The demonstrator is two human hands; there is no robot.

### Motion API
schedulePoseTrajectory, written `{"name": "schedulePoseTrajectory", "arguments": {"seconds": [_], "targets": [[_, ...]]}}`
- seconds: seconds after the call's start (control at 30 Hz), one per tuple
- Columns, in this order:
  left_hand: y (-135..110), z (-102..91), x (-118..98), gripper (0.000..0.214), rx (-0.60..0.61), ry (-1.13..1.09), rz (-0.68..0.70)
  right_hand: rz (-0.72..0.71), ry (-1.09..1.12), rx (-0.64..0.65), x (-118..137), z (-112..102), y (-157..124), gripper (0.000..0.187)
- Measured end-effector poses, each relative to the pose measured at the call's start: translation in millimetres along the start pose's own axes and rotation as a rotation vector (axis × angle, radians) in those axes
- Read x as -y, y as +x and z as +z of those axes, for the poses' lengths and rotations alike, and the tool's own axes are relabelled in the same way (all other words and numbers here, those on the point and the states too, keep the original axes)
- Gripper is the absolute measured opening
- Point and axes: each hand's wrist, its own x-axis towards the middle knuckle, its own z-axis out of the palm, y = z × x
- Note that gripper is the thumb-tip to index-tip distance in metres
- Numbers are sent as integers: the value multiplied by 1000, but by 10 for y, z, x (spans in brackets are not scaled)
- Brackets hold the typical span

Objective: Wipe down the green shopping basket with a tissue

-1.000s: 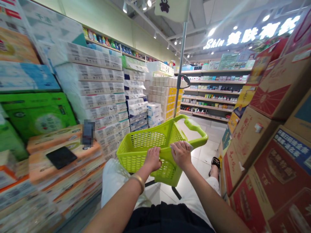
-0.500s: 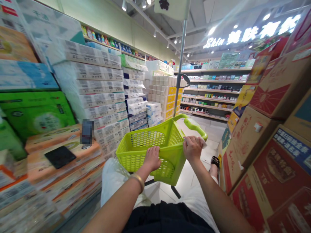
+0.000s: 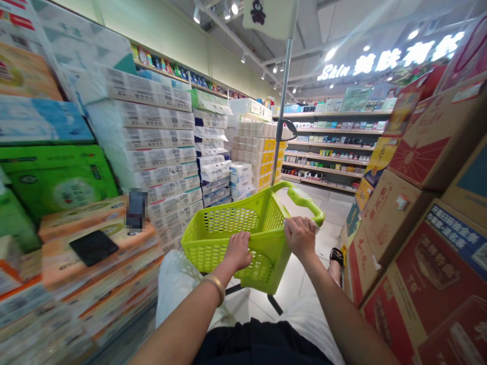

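A lime-green plastic shopping cart with perforated sides stands in front of me. My left hand is closed over the near rim of its basket. At the basket's right end, beside the curved push handle, my right hand is bent over the edge. Bits of a thin white cloth show around the right fingers, pressed against the cart; most of it is hidden under the hand. The basket's visible inside holds nothing.
Stacked tissue packs rise at the left; a black flat item and a blurred-out object lie on orange packs. Cardboard cartons line the right, beside a shod foot. A metal pole stands behind the cart.
My right hand has slid slightly left along the cart's edge, and less of the white cloth shows at its right. My left hand keeps its place on the rim.
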Motion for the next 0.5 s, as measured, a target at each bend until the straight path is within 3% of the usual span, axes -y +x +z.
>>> {"name": "schedulePoseTrajectory", "arguments": {"seconds": [0.1,0.2,0.33,0.5], "targets": [[6,24,8,51,-4,2,2,95,-54,-89,-299,-94,74,21],[6,31,8,50,-15,12,-4,145,-69,-146,-382,-90,89,23],[-4,8,1,49,-17,16,-11,154,-22,-137,-141,31,25,21],[-13,-21,-9,50,-12,14,-24,-8,85,32,366,198,-145,18]]}}
